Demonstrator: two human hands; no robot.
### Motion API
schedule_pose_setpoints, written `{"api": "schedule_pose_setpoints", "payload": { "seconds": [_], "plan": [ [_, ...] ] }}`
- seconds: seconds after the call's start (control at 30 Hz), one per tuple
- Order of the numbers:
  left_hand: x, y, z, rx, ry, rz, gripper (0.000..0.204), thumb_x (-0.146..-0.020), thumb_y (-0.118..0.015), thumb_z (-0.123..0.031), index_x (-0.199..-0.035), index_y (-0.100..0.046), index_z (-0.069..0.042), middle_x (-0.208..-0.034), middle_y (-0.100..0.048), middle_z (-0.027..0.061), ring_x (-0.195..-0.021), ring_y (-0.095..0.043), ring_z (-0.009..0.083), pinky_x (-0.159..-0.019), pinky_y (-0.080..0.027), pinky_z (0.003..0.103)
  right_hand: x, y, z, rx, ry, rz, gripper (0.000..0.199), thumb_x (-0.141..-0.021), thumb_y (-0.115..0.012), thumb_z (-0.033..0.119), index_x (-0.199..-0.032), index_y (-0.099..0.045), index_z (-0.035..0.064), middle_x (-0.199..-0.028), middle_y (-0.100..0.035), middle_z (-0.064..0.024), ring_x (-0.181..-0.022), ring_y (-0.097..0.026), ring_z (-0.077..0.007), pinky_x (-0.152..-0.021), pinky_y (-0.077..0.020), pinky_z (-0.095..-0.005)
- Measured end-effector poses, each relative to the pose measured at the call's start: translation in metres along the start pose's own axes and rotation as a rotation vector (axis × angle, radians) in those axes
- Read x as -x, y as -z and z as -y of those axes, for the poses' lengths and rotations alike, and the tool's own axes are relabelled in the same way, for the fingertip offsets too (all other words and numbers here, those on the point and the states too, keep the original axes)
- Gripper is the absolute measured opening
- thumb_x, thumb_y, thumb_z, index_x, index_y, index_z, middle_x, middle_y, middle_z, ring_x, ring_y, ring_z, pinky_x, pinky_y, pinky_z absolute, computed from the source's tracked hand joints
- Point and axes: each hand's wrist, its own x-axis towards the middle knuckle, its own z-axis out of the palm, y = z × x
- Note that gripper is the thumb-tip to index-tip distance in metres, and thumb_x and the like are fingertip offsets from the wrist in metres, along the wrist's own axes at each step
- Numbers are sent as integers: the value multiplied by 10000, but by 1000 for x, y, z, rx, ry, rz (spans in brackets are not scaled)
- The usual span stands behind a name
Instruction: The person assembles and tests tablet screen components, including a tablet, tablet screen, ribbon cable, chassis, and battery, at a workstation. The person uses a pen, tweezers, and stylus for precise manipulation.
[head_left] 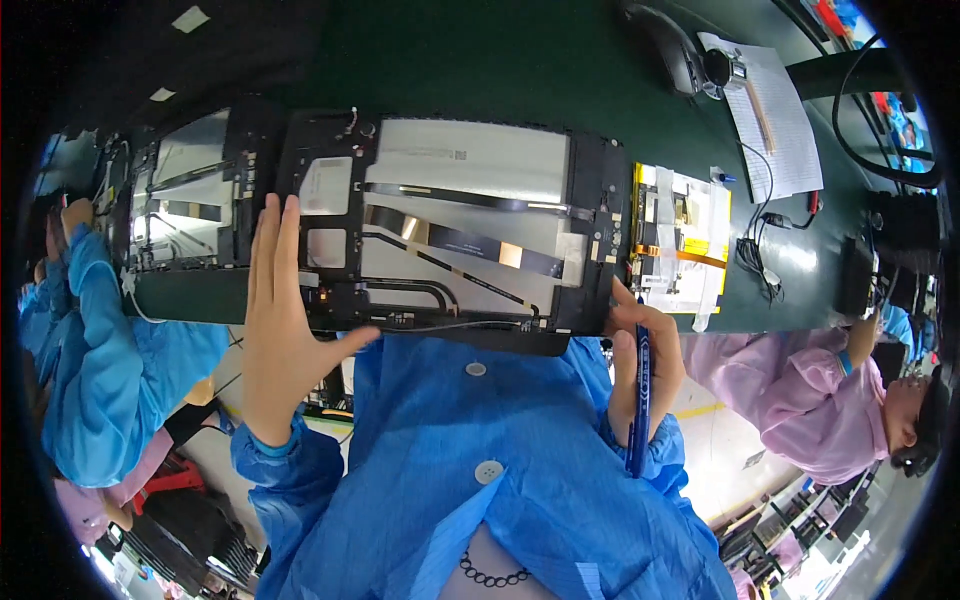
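An opened tablet (470,255) lies in front of me on the dark green table, its silver battery plates, black frame and flat ribbon cables bare. My left hand (280,315) is at the tablet's left end, fingers stretched out together over its edge and thumb spread along the lower side. It grips nothing. At the lower right corner my right hand (650,355) is curled, with a blue pen (641,400) held upright in it. Its index fingertip is at the tablet's edge; whether it presses there I cannot tell.
Another opened tablet (190,195) stands left. On the right lies a taped battery unit (680,240) with an orange ribbon. Further back are lined paper (775,120), a wristwatch (724,68), a dark mouse-like object (668,45) and a cable (765,265). People sit on both sides.
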Motion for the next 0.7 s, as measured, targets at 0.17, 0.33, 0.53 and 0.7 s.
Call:
{"api": "schedule_pose_setpoints", "payload": {
  "seconds": [0.17, 0.33, 0.53, 0.7],
  "plan": [
    [1, -1, 5, 69, 77, -10, 1195, -436, -854, -260, -1437, -226, -82, -1457, -270, 185, -1337, -283, 359, -1072, -299, 424, 4, -13, -6, -124, 4, 83, 111, -895, -483, 34, -991, -523, -3, -1140, -594, -249, -1003, -620, -246, -905, -450, -317],
    [0, 7, -11, 36, 65, -7, 1180, -437, -855, -252, -1431, -241, -93, -1435, -309, 178, -1310, -326, 357, -1061, -316, 421, 6, 1, -13, -112, 70, 120, 145, -926, -452, 97, -1021, -502, -1, -1195, -557, -254, -1033, -596, -253, -932, -434, -345],
    [-2, 2, -7, 78, 73, -6, 1168, -421, -865, -255, -1419, -273, -122, -1410, -327, 193, -1278, -364, 376, -1028, -354, 433, 9, -15, -14, -215, -1, 92, 229, -919, -524, 191, -1063, -470, 21, -1302, -471, -251, -1049, -582, -241, -942, -426, -342],
    [-5, 3, -16, 127, 14, -54, 1143, -400, -879, -231, -1400, -328, -169, -1392, -321, 218, -1256, -384, 388, -994, -393, 444, 7, -4, -7, -156, 28, 72, 262, -840, -600, 49, -1068, -471, 38, -1280, -495, -254, -1189, -494, -261, -981, -364, -322]
  ]
}}
